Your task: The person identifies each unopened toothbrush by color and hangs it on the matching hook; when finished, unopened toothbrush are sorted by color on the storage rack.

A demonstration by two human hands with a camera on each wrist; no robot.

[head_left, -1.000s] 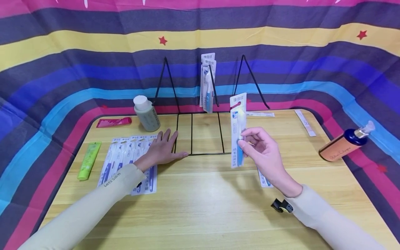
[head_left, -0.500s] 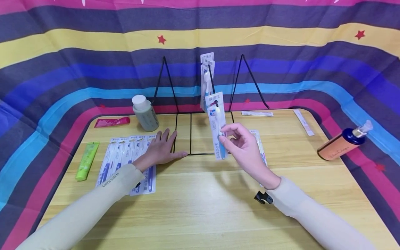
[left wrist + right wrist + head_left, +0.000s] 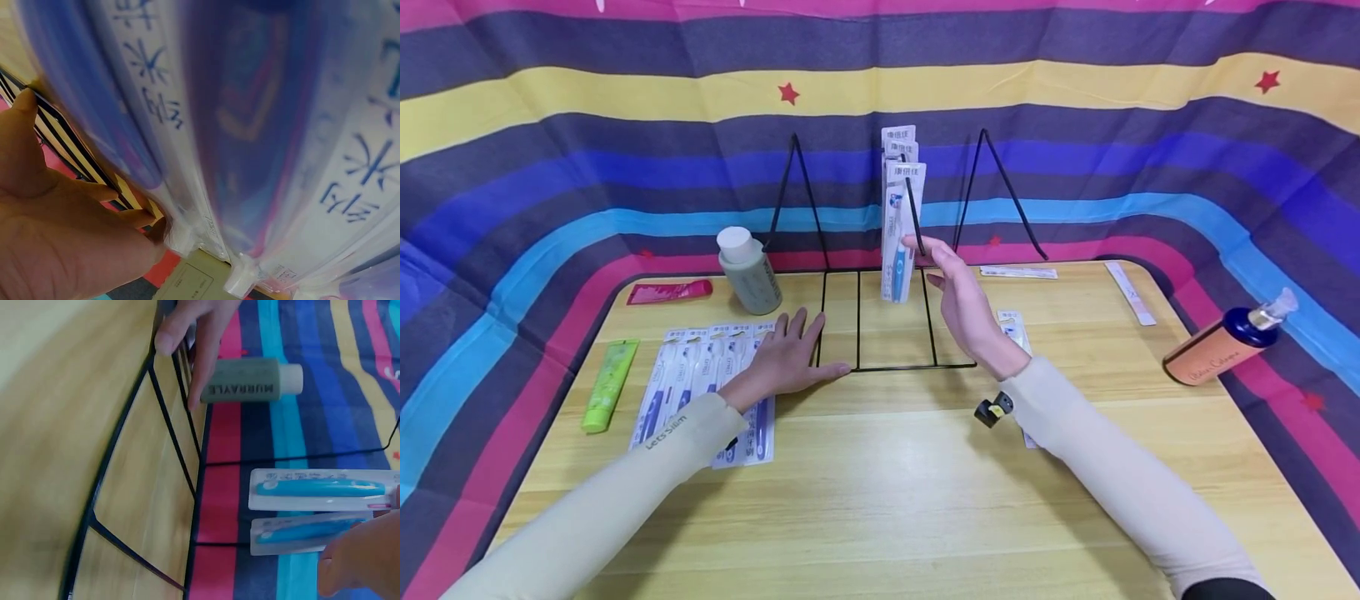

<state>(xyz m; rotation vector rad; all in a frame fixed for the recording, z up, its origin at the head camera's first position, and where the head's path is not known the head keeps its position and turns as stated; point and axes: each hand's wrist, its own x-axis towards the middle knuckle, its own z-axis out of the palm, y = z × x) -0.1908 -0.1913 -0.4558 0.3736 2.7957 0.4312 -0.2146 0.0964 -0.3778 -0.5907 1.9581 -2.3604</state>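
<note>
My left hand (image 3: 786,358) lies flat with spread fingers over the left bar of a black wire display rack (image 3: 910,367). Its wrist is above several packaged purple toothbrushes (image 3: 688,371), which fill the left wrist view. My right hand (image 3: 962,300) is raised over the rack, index finger reaching forward to the right edge of a packaged blue toothbrush (image 3: 895,242). That pack hangs on the rack's middle hook, in front of other hanging packs (image 3: 898,133). In the right wrist view, blue toothbrush handles (image 3: 322,488) show beside the hand, whose fingers are mostly cut off.
A grey-green bottle (image 3: 751,271) stands left of the rack, near a pink tube (image 3: 670,292) and a green tube (image 3: 611,385). Another toothbrush pack (image 3: 1013,327) lies partly under my right forearm. Thin white packets (image 3: 1018,272) and an orange pump bottle (image 3: 1217,347) are at right.
My right hand has moved left and forward, bringing the blue toothbrush pack to the middle hook, where it now hangs. The fingers have loosened from it. My left hand stays still.
</note>
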